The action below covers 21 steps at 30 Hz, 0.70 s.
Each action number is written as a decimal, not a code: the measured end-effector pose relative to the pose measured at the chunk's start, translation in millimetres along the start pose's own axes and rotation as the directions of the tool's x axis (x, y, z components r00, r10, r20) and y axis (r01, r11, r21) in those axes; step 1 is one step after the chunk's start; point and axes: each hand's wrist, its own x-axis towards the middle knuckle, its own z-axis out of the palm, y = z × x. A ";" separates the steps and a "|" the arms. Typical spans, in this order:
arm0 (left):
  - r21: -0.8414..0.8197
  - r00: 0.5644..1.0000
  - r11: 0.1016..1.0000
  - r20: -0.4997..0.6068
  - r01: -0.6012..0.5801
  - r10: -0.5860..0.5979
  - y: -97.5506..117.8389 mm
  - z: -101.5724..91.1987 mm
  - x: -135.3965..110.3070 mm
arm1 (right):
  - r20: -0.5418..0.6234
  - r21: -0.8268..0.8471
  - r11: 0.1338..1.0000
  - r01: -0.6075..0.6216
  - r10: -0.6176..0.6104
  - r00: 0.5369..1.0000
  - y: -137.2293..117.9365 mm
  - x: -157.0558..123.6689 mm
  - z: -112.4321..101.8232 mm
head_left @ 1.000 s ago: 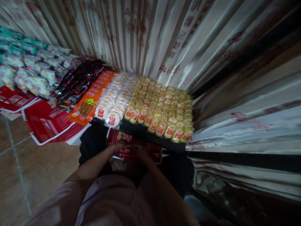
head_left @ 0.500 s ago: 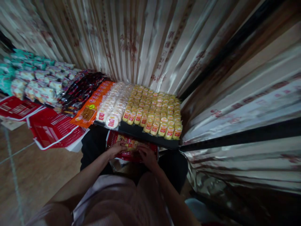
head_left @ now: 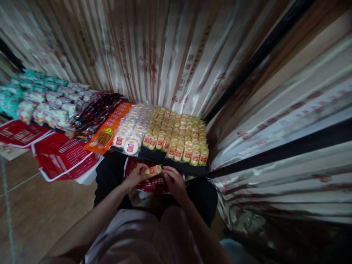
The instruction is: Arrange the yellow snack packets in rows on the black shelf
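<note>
Between my two hands is a small yellow wrapped snack with a red and white label, above a red basket at my lap. My left hand is closed on its left end. The fingertips of my right hand pinch its right end. Just beyond my hands, rows of similar yellow wrapped snacks stand on a black shelf. Left of them are round white rice crackers in clear wrappers.
Further left lie an orange snack bag, dark packets, white packets and teal packets. A red basket with white handles stands on the floor at left. A pleated curtain hangs behind; dark bars cross it at right.
The yellow snack has come up out of the basket between my hands, its label now showing. The view has shifted slightly.
</note>
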 end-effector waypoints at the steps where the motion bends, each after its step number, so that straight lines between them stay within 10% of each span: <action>1: 0.002 1.000 1.000 0.001 -0.007 0.007 0.5 1.3 -0.7 | -0.027 0.011 1.000 -0.003 0.003 1.000 -1.4 2.6 0.7; 13: 0.132 0.973 0.965 -0.020 -0.226 0.230 0.5 27.0 21.7 | -0.101 0.077 0.979 -0.190 0.197 0.975 -25.9 20.7 9.7; 21: 0.548 0.899 0.797 -0.171 -0.253 0.402 17.8 36.8 49.6 | -0.095 0.071 0.994 -0.082 0.089 0.991 -18.6 36.6 11.5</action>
